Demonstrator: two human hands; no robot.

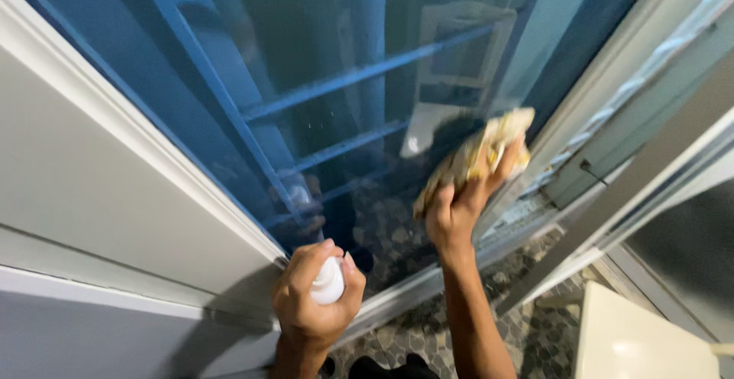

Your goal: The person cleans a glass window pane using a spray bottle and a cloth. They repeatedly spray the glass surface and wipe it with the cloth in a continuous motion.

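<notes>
left hand (313, 299): low, near frame bottom, fingers curled tight around white spray bottle (329, 281)
right hand (459, 203): arm stretched up, fingers spread, pressing yellowish cloth (478, 153) flat on glass pane (329, 81)
floor (527, 325): pebble tile

The only package is a small white spray bottle (328, 280), rounded and plain, gripped in the left hand (310, 302) just below the glass pane (321, 81); no labels, signs or screens show
</notes>
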